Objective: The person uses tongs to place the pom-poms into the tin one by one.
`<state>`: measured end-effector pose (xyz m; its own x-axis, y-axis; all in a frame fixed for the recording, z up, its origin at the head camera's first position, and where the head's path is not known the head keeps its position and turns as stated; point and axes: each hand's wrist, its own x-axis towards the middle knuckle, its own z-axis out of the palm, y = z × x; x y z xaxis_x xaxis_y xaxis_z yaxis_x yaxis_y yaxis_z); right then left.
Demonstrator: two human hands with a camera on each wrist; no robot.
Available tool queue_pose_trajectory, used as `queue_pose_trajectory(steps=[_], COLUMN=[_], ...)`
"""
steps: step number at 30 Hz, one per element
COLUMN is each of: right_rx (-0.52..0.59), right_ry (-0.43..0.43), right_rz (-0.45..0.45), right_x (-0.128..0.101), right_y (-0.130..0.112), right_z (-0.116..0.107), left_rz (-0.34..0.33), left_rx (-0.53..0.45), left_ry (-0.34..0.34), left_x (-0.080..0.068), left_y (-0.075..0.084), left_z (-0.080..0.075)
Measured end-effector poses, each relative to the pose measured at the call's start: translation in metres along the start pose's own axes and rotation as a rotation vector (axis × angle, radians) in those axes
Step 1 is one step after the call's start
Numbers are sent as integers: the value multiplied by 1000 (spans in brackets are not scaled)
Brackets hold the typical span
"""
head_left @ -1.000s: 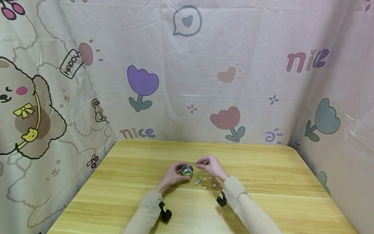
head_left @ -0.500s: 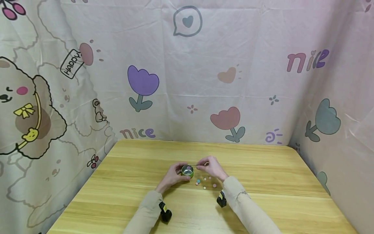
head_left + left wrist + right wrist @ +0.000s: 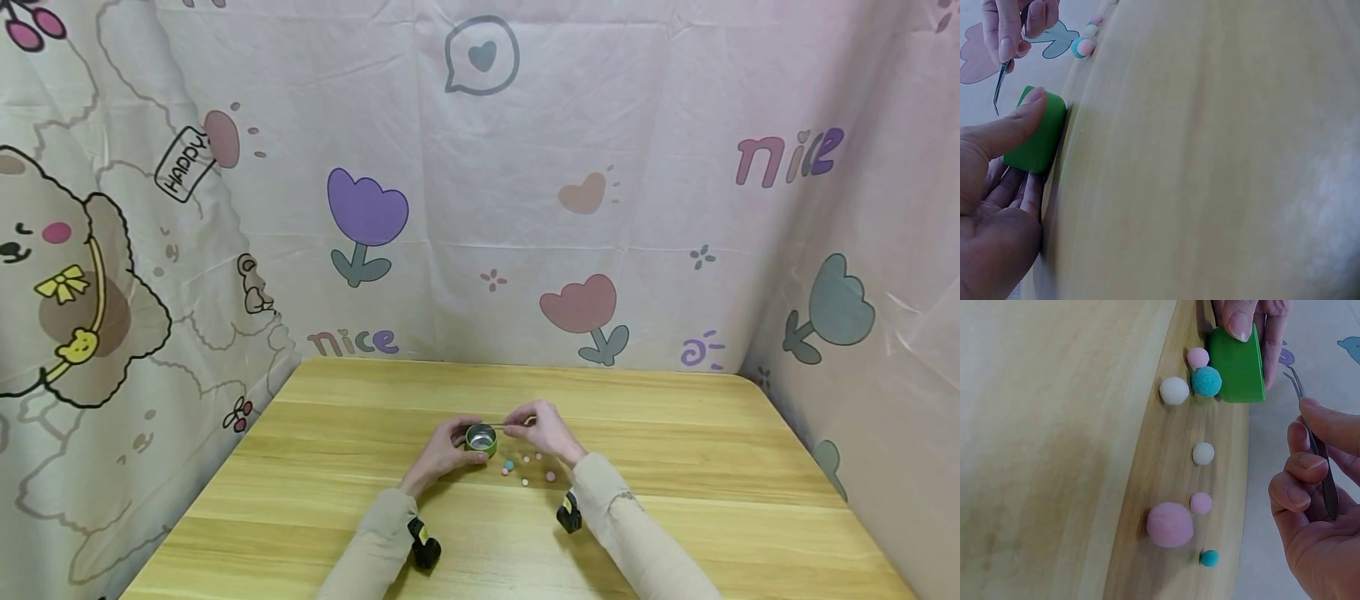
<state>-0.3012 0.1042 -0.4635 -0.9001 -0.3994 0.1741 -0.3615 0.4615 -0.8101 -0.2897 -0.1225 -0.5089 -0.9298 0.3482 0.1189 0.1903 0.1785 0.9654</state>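
Note:
My left hand [image 3: 438, 457] grips a small round green tin [image 3: 1238, 372] on the table, thumb on the near side and fingers round the far side. The tin's mouth faces up and its inside is silvery. My right hand [image 3: 546, 431] pinches a pair of tweezers [image 3: 1328, 490], bent at the tips. Those tips hover over the tin's mouth, slightly apart, with nothing between them in the right wrist view. Beside the tin lie several loose pompoms: a large pink pompom [image 3: 1170, 524], a teal pompom [image 3: 1206, 382], a white pompom [image 3: 1174, 391] and smaller ones.
The wooden table [image 3: 675, 467] reaches back to a printed cloth [image 3: 480, 208] hung behind it and along both sides. Black wrist cameras [image 3: 425, 550] are strapped to both sleeves, close above the tabletop.
A light purple pompom at the tweezers' tips went down into the tin and has been let go. The tweezers dipped slightly; the left hand and tin stayed put.

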Motion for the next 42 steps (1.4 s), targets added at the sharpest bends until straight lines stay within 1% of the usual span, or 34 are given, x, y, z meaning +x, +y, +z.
queue_pose_trajectory(steps=[5,11,17,27,33,42], right_rx=[6,7,3,24,21,32], right_ry=[-6,-9,19,60,78,150], right_rz=[3,-23,-45,-44,-30,35], right_x=[-3,-8,-12,-18,-25,-36], right_y=[0,0,0,1,6,17], right_z=[0,-2,-3,-7,-12,-24], left_rz=[1,13,8,-8,-4,-6], left_rx=[7,27,19,14,29,31], left_ry=[0,2,3,7,10,7], left_x=[-2,-3,-3,-2,-2,-1], left_y=[-1,-1,-2,-1,-1,-2], left_z=[0,0,-1,0,-1,-1])
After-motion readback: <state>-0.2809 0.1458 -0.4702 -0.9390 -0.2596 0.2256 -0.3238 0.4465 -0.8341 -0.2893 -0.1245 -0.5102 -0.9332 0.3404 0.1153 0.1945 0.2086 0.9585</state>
